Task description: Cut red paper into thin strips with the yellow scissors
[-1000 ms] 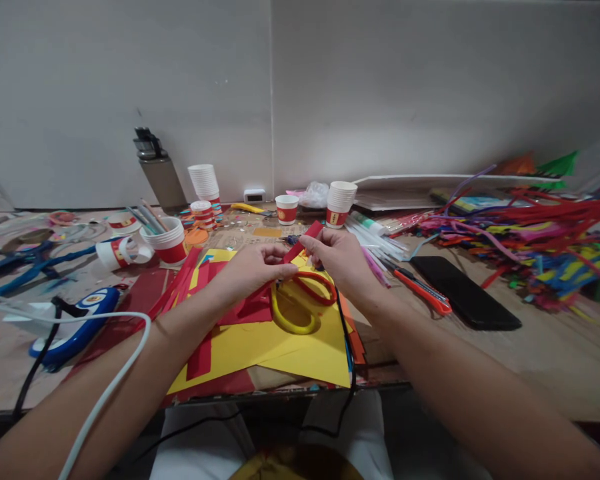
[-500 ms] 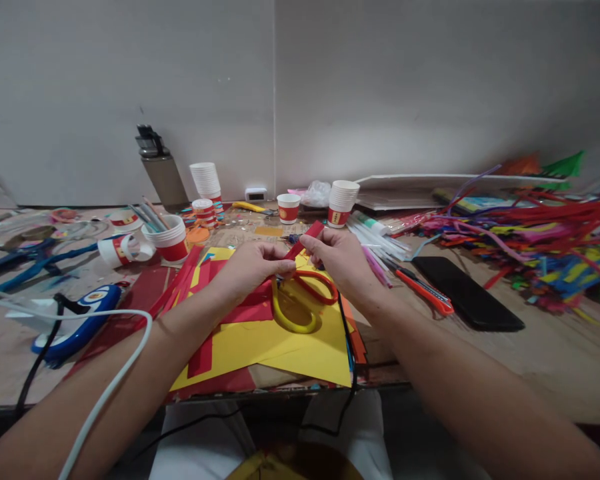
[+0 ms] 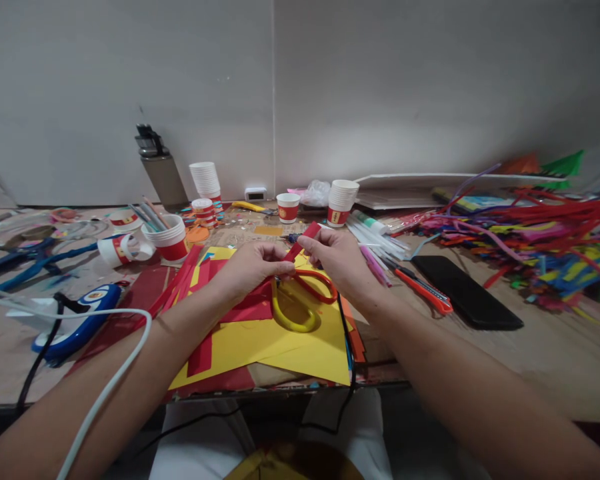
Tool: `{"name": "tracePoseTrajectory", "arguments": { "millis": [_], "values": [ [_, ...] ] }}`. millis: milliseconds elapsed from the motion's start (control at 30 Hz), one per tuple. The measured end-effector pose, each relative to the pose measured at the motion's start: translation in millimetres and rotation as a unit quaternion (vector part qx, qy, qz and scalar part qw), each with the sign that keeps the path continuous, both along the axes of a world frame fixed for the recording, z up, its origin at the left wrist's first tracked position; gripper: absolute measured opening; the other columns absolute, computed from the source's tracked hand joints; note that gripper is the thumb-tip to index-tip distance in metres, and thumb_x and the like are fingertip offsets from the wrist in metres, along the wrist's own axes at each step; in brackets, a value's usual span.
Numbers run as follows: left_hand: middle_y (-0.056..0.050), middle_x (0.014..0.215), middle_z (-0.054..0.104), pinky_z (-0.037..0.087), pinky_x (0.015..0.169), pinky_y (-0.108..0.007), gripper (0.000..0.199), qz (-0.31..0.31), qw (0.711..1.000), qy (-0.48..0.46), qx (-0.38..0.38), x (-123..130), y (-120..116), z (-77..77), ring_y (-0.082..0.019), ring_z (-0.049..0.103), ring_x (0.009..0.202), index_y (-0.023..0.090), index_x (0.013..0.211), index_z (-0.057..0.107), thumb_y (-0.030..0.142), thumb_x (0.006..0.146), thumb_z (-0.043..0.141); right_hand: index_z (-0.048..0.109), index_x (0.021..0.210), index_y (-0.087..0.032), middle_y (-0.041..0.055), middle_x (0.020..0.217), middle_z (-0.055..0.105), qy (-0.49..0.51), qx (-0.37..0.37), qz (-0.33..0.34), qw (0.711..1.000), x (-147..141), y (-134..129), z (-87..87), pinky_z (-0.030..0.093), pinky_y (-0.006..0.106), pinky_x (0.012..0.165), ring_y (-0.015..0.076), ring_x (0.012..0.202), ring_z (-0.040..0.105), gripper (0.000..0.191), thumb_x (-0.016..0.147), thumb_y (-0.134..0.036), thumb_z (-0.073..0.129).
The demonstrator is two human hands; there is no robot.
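Note:
A short red paper strip is held up between my two hands, slanting up to the right. My left hand pinches its lower end between thumb and fingers. My right hand grips it nearer the upper end. Just below lie scissors with one yellow and one orange-red handle; their blades are hidden. Under them are yellow paper sheets and red paper, with more red strips to the left.
A utility knife and a black phone lie right of my hands. Paper cups stand at the left and back. A blue and white tool and white cable are at the left; colourful pipe cleaners fill the right.
Both hands hold the red strip much as before. The strip's upper end and my right hand have shifted very slightly to the left.

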State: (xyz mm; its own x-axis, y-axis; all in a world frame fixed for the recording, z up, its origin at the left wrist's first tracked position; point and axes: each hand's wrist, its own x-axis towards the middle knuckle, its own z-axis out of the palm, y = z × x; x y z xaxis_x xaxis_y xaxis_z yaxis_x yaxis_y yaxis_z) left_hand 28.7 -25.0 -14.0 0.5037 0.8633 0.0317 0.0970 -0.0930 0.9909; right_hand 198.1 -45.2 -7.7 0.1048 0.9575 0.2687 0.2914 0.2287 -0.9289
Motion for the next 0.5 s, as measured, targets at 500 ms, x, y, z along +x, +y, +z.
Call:
{"name": "tracePoseTrajectory", "arguments": {
  "millis": [500],
  "values": [
    [-0.003, 0.069, 0.068, 0.045, 0.069, -0.026, 0.022, 0.002, 1.0, 0.006, -0.002, -2.2, 3.7, -2.0, -0.011, 0.059, 0.063, 0.013, 0.076, 0.068, 0.033, 0.067, 0.072, 0.06, 0.064, -0.015, -0.002, 0.055, 0.055, -0.027, -0.044, 0.058, 0.997, -0.2, -2.1, 4.5, 0.035, 0.022, 0.048, 0.0086, 0.05, 0.048, 0.026, 0.074, -0.038, 0.065]
  ]
}}
